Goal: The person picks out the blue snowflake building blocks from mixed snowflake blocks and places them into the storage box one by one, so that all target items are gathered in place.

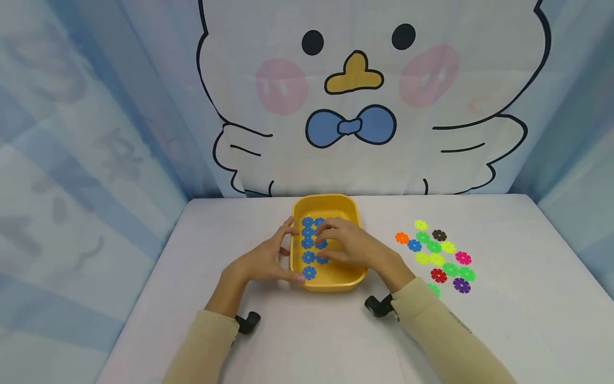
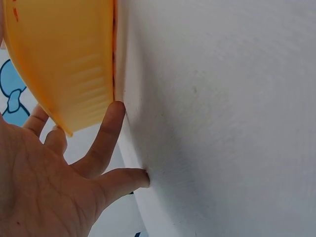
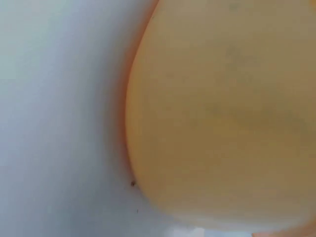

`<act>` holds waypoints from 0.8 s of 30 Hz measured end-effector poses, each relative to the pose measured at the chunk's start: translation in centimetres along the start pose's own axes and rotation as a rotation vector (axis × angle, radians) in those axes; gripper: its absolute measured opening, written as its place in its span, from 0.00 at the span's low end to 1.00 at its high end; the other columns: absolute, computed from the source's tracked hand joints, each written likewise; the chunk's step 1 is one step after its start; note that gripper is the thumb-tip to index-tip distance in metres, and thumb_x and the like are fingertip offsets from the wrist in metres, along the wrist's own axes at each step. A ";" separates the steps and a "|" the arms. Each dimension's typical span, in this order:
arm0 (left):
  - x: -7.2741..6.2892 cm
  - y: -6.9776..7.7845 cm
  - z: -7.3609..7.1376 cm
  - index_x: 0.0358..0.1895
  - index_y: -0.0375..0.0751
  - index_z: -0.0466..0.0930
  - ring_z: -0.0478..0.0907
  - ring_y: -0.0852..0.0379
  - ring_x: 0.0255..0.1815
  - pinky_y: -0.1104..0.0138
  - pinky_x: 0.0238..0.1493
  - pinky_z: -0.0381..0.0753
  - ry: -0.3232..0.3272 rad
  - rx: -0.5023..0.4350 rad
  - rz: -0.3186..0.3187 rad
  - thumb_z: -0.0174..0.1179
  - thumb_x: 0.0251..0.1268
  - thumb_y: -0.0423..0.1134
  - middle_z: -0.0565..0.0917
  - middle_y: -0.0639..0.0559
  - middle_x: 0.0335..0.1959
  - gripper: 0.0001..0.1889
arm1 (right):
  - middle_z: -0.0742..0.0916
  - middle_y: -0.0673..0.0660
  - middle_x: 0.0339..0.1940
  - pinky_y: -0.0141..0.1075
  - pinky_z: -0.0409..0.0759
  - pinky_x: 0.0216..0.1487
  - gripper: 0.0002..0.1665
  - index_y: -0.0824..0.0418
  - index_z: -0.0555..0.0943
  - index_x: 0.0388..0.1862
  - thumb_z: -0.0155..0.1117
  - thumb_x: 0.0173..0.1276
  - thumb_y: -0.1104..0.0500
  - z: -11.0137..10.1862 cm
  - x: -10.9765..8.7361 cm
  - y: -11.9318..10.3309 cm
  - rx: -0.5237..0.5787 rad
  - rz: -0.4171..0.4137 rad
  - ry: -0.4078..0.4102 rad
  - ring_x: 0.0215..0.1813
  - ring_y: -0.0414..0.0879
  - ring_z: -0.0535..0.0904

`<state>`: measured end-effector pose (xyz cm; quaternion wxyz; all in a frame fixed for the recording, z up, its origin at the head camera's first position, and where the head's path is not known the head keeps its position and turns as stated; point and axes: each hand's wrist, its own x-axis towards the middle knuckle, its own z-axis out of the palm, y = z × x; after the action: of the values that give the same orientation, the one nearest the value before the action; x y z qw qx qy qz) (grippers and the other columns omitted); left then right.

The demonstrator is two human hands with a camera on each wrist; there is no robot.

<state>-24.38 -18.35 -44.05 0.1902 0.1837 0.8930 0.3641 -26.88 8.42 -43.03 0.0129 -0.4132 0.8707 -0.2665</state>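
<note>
A yellow plastic tray [image 1: 352, 274] stands on the white table, its outer wall [image 2: 74, 64] filling the upper left of the left wrist view. Blue flower-shaped notched discs [image 1: 309, 273] lie inside it in two columns on the left half. My left hand [image 1: 264, 260] rests against the tray's left side with spread fingers, the thumb near the front left corner. Over the second column reaches my right hand [image 1: 347, 242], its bent fingertips and thumb at the blue discs. Whether they pinch one cannot be made out. The right wrist view shows only the tray's blurred outer wall [image 3: 222, 123].
Right of the tray, loose flower discs in several colours lie scattered, among them a purple one [image 1: 461, 285], a brown one [image 1: 439, 235] and an orange one [image 1: 402, 238]. A curtain with a cartoon figure [image 1: 350, 160] hangs behind the table [image 1: 316, 341].
</note>
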 end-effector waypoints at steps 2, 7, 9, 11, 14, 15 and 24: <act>0.0 0.0 0.0 0.81 0.60 0.48 0.78 0.52 0.62 0.55 0.60 0.82 -0.005 0.003 0.001 0.82 0.44 0.59 0.43 0.66 0.85 0.62 | 0.84 0.51 0.54 0.45 0.78 0.68 0.14 0.56 0.89 0.48 0.76 0.66 0.54 -0.2 -0.5 0.0 0.005 -0.007 0.023 0.60 0.48 0.77; 0.1 -0.2 0.0 0.81 0.59 0.48 0.78 0.52 0.62 0.55 0.59 0.82 -0.004 0.007 0.004 0.82 0.44 0.60 0.41 0.67 0.85 0.63 | 0.84 0.50 0.53 0.45 0.79 0.66 0.14 0.56 0.89 0.48 0.77 0.64 0.57 -0.8 -1.5 0.0 0.016 -0.033 0.091 0.58 0.47 0.78; 0.2 -0.2 0.0 0.81 0.59 0.48 0.78 0.52 0.62 0.55 0.59 0.82 0.000 0.007 0.001 0.82 0.43 0.60 0.42 0.67 0.85 0.63 | 0.84 0.51 0.52 0.46 0.80 0.65 0.14 0.56 0.88 0.48 0.78 0.64 0.58 -1.1 -1.8 0.0 0.024 -0.045 0.113 0.58 0.47 0.78; 0.2 -0.2 0.0 0.81 0.60 0.47 0.78 0.52 0.62 0.55 0.59 0.82 0.005 0.008 -0.004 0.82 0.43 0.60 0.43 0.67 0.85 0.63 | 0.84 0.51 0.53 0.46 0.79 0.65 0.15 0.55 0.88 0.49 0.78 0.63 0.59 -1.5 -2.2 0.0 0.029 -0.050 0.127 0.58 0.47 0.78; 0.2 -0.1 0.0 0.81 0.60 0.49 0.78 0.52 0.62 0.56 0.59 0.82 0.004 0.012 -0.013 0.82 0.43 0.60 0.41 0.68 0.85 0.62 | 0.83 0.52 0.54 0.48 0.78 0.66 0.16 0.55 0.88 0.50 0.78 0.64 0.58 -2.3 -2.8 0.2 0.052 -0.031 0.146 0.59 0.49 0.77; 0.2 -0.1 0.0 0.81 0.60 0.50 0.78 0.52 0.62 0.56 0.59 0.83 0.005 0.012 -0.016 0.82 0.42 0.60 0.40 0.69 0.85 0.62 | 0.83 0.52 0.55 0.49 0.78 0.67 0.16 0.54 0.88 0.51 0.78 0.64 0.57 -2.5 -3.0 0.4 0.063 -0.022 0.156 0.60 0.49 0.76; 0.2 0.0 0.2 0.81 0.60 0.50 0.77 0.53 0.61 0.57 0.59 0.82 0.005 0.001 -0.023 0.83 0.39 0.62 0.41 0.69 0.85 0.64 | 0.84 0.49 0.55 0.49 0.78 0.65 0.20 0.52 0.85 0.56 0.77 0.65 0.56 -4.0 -5.0 2.1 0.084 0.031 0.223 0.60 0.47 0.76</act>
<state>-24.43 -18.19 -44.22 0.1919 0.1727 0.8958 0.3618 -26.03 14.99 -41.58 -0.0623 -0.3665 0.8611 -0.3468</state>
